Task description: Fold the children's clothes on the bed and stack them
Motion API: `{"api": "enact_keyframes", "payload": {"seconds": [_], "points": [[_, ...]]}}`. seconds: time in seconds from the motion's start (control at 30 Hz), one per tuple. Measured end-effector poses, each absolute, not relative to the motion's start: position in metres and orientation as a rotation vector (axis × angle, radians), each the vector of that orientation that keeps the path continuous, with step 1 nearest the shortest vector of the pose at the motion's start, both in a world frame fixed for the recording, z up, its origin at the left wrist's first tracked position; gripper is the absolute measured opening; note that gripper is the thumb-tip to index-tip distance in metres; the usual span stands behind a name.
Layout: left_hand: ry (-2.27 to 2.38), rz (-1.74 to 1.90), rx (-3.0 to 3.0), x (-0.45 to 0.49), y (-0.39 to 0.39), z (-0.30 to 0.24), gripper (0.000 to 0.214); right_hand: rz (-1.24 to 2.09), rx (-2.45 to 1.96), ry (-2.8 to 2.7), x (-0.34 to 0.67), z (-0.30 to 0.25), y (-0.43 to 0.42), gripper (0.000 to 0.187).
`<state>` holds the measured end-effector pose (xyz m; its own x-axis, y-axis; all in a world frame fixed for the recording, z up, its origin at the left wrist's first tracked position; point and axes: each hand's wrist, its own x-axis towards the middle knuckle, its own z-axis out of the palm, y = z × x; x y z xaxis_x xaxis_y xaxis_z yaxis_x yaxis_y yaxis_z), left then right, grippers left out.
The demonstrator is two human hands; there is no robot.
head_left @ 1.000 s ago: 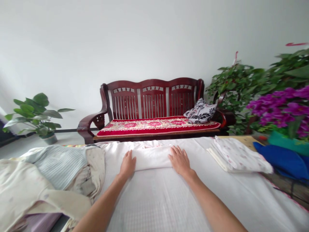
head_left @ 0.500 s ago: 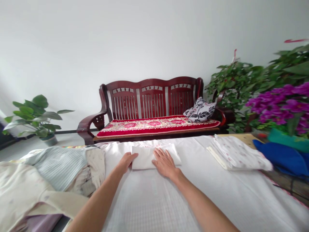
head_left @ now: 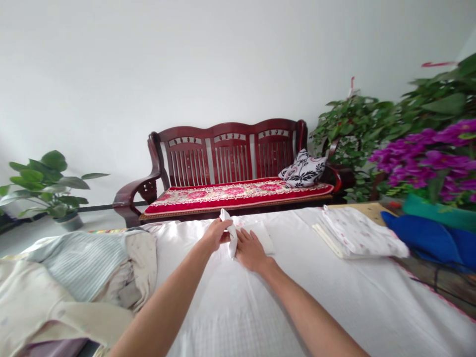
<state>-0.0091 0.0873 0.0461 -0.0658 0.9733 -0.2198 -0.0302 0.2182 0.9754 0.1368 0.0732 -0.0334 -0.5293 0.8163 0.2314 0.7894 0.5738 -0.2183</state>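
Leaning in from the near edge, the left forearm (head_left: 173, 292) and right forearm (head_left: 305, 302) slant toward each other over a white sheet (head_left: 334, 302), the two almost meeting at the wrists' far side. Close on the left I see a loose heap of clothes (head_left: 85, 267), cream and pale blue. Farther along, in the middle of the sheet, sits the white cloth (head_left: 265, 237), partly folded. The right hand (head_left: 251, 250) lies palm down on it, flat, its fingers slightly spread and pointing away from the body. Just beside it, the left hand (head_left: 216, 235) is turned on its side, thumb above and fingers curled beneath, pinching the cloth's left end, which stands up in a narrow fold against the right fingers. Off to the right rests a folded stack (head_left: 366, 233) of printed fabric, near a blue item (head_left: 424, 238). Beyond the sheet stands a dark red wooden bench (head_left: 228, 153), a patterned cushion (head_left: 304, 171) at its right end.
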Motion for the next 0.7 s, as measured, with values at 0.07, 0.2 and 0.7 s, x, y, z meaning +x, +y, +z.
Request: {"api": "enact_keyframes", "payload": {"seconds": [0.07,0.2,0.7], "points": [[1.341,1.065,0.994,0.003,0.092,0.048,0.022,0.216,-1.226,-2.434,0.147,-0.03,0.074,0.047],[1.328,1.027,1.009,0.022,0.099,0.047,0.021,0.571,-1.271,-1.923,0.173,-0.021,0.077,0.041],[1.488,1.196,1.254,0.027,0.089,0.01,0.035,0.714,-1.445,-1.475,0.19,-0.018,0.078,0.058]]}}
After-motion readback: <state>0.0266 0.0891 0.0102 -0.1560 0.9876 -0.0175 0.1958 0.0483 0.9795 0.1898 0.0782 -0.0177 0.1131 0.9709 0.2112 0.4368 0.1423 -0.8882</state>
